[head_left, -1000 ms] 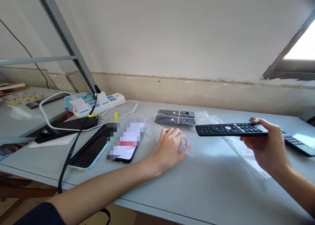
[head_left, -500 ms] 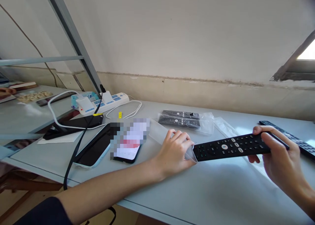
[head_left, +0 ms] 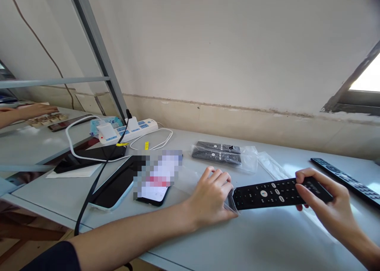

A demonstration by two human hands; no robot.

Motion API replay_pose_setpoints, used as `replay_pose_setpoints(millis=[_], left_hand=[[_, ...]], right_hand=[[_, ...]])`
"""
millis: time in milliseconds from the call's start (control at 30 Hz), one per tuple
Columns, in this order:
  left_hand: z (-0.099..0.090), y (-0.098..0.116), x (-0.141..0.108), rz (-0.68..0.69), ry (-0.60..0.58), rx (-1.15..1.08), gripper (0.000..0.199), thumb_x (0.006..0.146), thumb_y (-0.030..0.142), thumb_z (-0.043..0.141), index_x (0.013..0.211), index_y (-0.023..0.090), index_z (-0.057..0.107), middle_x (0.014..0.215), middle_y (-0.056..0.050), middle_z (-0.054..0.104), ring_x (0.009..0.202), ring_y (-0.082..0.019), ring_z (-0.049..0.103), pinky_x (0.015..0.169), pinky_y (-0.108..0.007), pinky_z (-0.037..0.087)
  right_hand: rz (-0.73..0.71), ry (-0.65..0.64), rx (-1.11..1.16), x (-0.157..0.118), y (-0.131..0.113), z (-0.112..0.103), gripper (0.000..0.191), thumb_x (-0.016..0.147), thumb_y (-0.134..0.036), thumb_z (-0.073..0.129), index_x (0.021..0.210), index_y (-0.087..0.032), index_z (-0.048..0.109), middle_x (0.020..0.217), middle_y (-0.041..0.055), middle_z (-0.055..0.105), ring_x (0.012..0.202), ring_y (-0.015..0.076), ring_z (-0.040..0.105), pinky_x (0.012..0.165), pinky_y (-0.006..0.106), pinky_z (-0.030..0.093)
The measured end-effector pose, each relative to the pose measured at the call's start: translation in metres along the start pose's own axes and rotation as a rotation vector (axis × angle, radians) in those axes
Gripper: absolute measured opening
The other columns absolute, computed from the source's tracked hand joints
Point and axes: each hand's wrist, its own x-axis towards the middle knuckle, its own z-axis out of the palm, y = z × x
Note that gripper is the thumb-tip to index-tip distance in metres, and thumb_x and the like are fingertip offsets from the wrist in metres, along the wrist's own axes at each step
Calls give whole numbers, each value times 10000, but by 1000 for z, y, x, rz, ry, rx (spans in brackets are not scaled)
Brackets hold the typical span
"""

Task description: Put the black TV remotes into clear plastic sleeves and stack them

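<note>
A long black remote control point(head_left: 267, 194) lies almost level across the space between my two hands. Its right end is gripped by my right hand point(head_left: 329, 199), thumb on top and fingers underneath. Its left end sits inside the mouth of a clear plastic sleeve point(head_left: 232, 203). Fingers closed around that mouth, my left hand point(head_left: 209, 198) holds the sleeve, whose thin far part stretches left behind the hand. How far in the remote reaches is hidden by my left hand. Another black remote point(head_left: 346, 180) lies on the desk at the right.
Two bagged remotes point(head_left: 218, 153) lie near the wall, beside an empty plastic sleeve point(head_left: 274, 166). To the left are two phones, one light-cased point(head_left: 117, 186) and one with a lit screen point(head_left: 157, 188), a power strip point(head_left: 129, 131) and a black strap point(head_left: 90, 192). Another person's hand point(head_left: 38, 110) shows far left.
My right hand has moved left, bringing the remote a little further into the sleeve. My left hand keeps its hold. At far left, the other person's hand reaches further in. The view has shifted slightly.
</note>
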Motion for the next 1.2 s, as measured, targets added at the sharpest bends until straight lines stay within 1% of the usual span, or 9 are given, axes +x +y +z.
replay_pose_setpoints(millis=[133, 333, 467, 600, 733, 833, 933, 1100, 1200], left_hand=[[-3, -1, 2, 1, -24, 38, 423, 651, 490, 773, 857, 142, 650, 932, -60, 638, 890, -225, 563, 843, -370, 391], [-4, -2, 4, -5, -60, 80, 423, 683, 472, 766, 892, 127, 643, 975, -73, 638, 912, -226, 565, 845, -367, 389], [-5, -1, 3, 0, -84, 76, 433, 716, 482, 738, 936, 124, 634, 988, -74, 635, 914, -227, 567, 822, -364, 391], [-3, 1, 3, -5, -87, 54, 407, 726, 469, 727, 944, 139, 629, 985, -64, 629, 896, -223, 568, 800, -363, 392], [-1, 0, 2, 3, -111, 37, 393, 740, 466, 722, 944, 146, 619, 984, -56, 631, 878, -216, 570, 796, -359, 394], [-1, -1, 2, 13, -126, 30, 408, 734, 468, 736, 950, 144, 612, 990, -57, 632, 881, -215, 574, 789, -347, 397], [-2, 0, 3, 20, -137, 25, 432, 704, 447, 777, 947, 131, 611, 993, -60, 632, 886, -215, 579, 782, -334, 399], [-2, 2, 4, -13, -150, 7, 423, 699, 428, 789, 953, 141, 608, 1006, -56, 631, 889, -211, 581, 769, -324, 405], [-1, 1, 5, -20, -150, -8, 422, 693, 407, 799, 963, 148, 604, 1015, -55, 628, 893, -213, 582, 763, -321, 410]], right_hand=[[50, 76, -52, -8, 0, 2, 310, 682, -493, 667, 660, -220, 522, 454, -52, 457, 353, 86, 425, 357, 195, 364], [-157, -143, -171, -3, 20, -10, 265, 670, -468, 686, 668, -236, 557, 473, -42, 493, 335, 101, 426, 308, 208, 346], [-220, -178, -168, 0, 22, -11, 233, 674, -452, 686, 683, -246, 577, 534, -30, 549, 335, 110, 448, 298, 227, 364], [-226, -165, -181, -1, 19, -7, 226, 712, -457, 648, 669, -252, 564, 478, -48, 513, 313, 92, 408, 298, 217, 335], [-291, -274, -227, 2, 26, -8, 203, 716, -421, 647, 677, -244, 556, 520, -40, 551, 338, 92, 447, 310, 203, 362], [-347, -292, -260, 4, 27, -9, 185, 708, -399, 654, 691, -240, 562, 546, -39, 569, 352, 91, 461, 327, 198, 392], [-396, -307, -244, 2, 21, -6, 172, 691, -369, 680, 692, -239, 569, 529, -52, 563, 326, 79, 441, 297, 187, 359], [-318, -266, -201, -8, 13, -1, 232, 708, -453, 674, 681, -244, 580, 516, -52, 546, 331, 77, 426, 305, 195, 356], [-324, -380, -239, -10, 18, -1, 195, 695, -424, 681, 697, -246, 602, 561, -37, 595, 374, 94, 486, 348, 200, 413]])
